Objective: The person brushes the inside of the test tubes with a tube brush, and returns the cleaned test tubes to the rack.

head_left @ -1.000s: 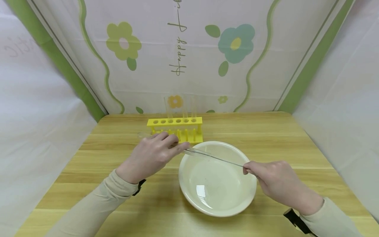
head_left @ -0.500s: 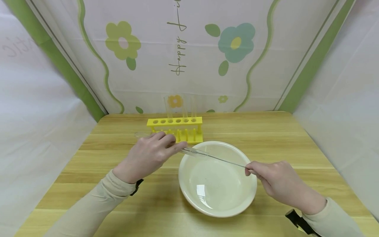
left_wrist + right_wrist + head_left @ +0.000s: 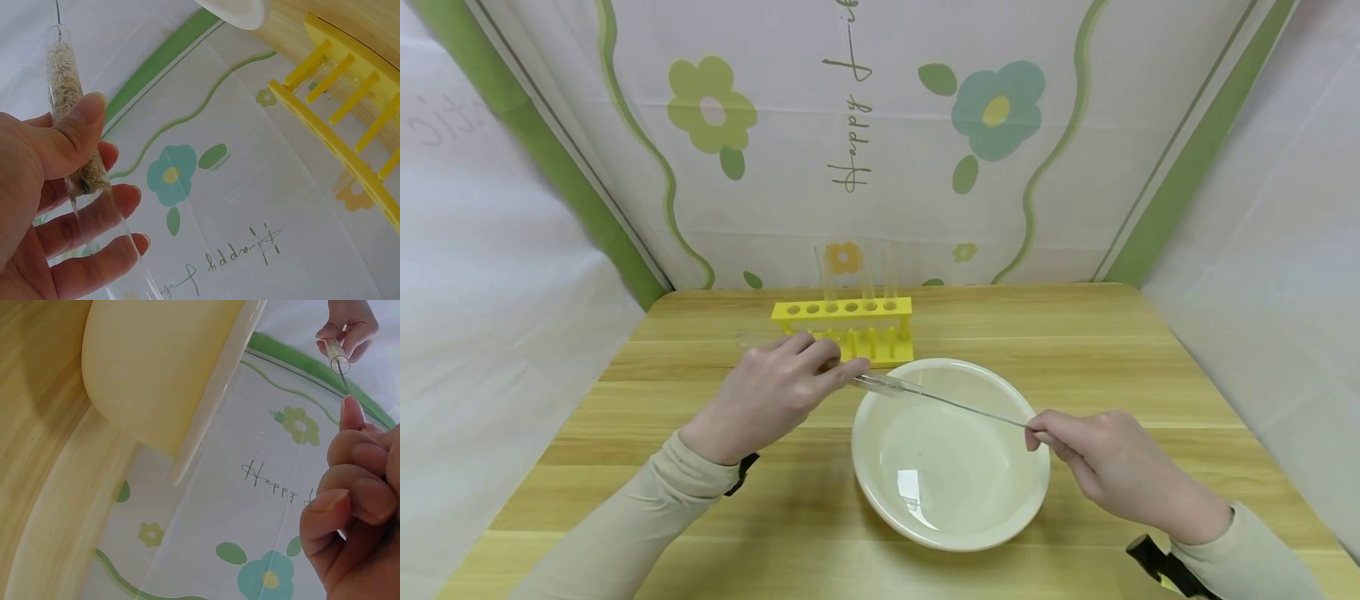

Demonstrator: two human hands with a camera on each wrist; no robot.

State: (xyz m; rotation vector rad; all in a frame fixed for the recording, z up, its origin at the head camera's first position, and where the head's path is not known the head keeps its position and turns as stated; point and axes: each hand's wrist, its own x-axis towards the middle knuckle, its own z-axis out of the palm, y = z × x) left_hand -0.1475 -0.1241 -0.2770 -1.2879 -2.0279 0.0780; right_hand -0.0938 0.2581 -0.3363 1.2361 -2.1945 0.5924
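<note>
My left hand [image 3: 771, 396] grips a clear glass test tube [image 3: 874, 382], tilted, its mouth toward the right, over the far left rim of a cream basin [image 3: 867, 487]. Inside the tube sit the pale bristles of a test tube brush [image 3: 64, 72], seen in the left wrist view between the thumb and the mouth. The twisted wire handle [image 3: 973, 409] comes out of the mouth and crosses above the basin. My right hand [image 3: 1112, 467] pinches that wire near the basin's right rim, its other fingers curled. The wire's far end is hidden in the right hand.
A yellow test tube rack [image 3: 842, 308] stands behind the basin, with several holes and upright pegs; clear test tubes [image 3: 891, 271] stand in it. Patterned white cloth [image 3: 910, 200] rises behind the wooden table [image 3: 1075, 350] and white sheets hang at both sides.
My hands have drawn slightly apart, the left toward the left and the right toward the right. More wire shows outside the tube, and the brush has slid toward the mouth.
</note>
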